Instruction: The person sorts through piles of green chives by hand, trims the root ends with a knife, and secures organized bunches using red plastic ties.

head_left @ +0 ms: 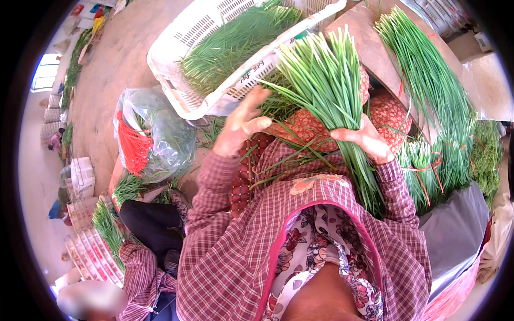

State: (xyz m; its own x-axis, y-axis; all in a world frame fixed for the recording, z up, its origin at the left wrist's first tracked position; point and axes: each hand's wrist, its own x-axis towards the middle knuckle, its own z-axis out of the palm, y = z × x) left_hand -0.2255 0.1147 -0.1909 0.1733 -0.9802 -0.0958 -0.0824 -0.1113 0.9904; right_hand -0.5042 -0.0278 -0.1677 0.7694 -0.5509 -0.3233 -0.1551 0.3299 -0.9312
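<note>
A thick bunch of long green chives (332, 88) stands tilted above my lap, pale cut ends pointing away from me. My right hand (368, 140) is wrapped round its lower part, and the leaf tips hang down along my right forearm. My left hand (241, 125) is raised beside the bunch, apart from it, with fingers spread and nothing in it. Loose chive leaves (300, 152) lie across my lap and the red patterned cloth (305, 125) over my knees. Just beyond my left hand is the near rim of a white plastic crate (195, 111) holding more chives (235, 53).
To the right, a board (369, 37) bears a long pile of chives (423, 64). Bundles tied with red bands (423, 171) stand nearer me. On the left lies a clear plastic bag (179, 144) with red ties (134, 145). Another person (142, 273) sits at the lower left.
</note>
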